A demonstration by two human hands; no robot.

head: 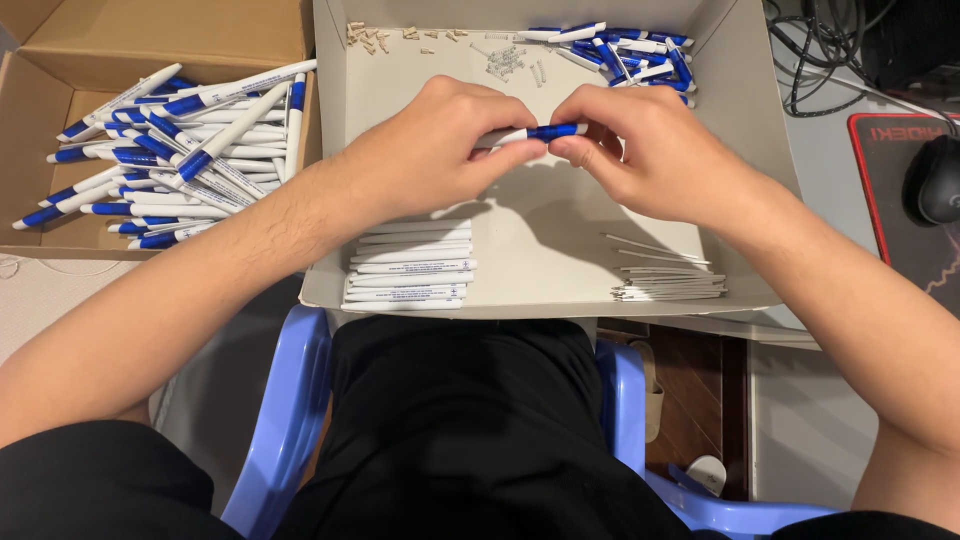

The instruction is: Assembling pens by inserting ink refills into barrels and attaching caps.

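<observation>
— Hands first: what are they gripping?

— I see the left hand (425, 150) and right hand (640, 150) both pinched shut on one blue-and-white pen (530, 133), held level above the white tray (540, 260).

— How far along?

— Well in, I judge. Finished pens (175, 150) fill the brown carton (150, 40) at left. Left to do: white barrels (410, 265) stacked at the tray's near edge, thin refills (665, 280) beside them, blue parts (630, 50), springs (510, 62) and small tan tips (370, 38) along the far wall.

— Labels?

— Only small blue print on the barrels.
</observation>
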